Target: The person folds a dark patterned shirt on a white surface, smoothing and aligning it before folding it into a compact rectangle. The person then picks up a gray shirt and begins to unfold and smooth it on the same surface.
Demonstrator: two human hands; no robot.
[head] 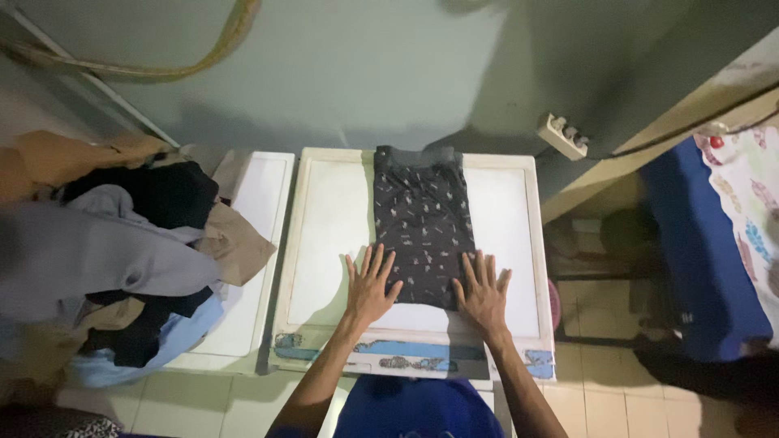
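a grey-green wall [357, 73] fills the top of the view, with a hose [162, 69] curving across its upper left and a white power strip [561, 136] fixed near the right corner. below it stands a white table [333, 235] with a raised rim, its front edge chipped and showing blue patches. a second white surface [258, 243] sits just beside it on the left, and most of that one is buried under a pile of clothes [122, 259]: grey, black, tan and light blue pieces heaped together and spilling toward the tiled floor [203, 405]. on the right, well apart from the table, a blue cloth [698, 251] hangs beside a white patterned cloth [751, 203].

a dark shirt [422, 223] with small pale marks lies folded into a narrow strip down the middle of the table, its collar end toward the wall and its near end under the person's fingers. nothing lies on the table beside it.

both forearms reach forward from the bottom edge. the left hand [369, 288] lies flat, fingers spread, palm on the bare table and fingertips touching the shirt's near left corner. the right hand [484, 294] lies flat and spread too, its fingers resting on the shirt's near right corner. neither hand grips anything.
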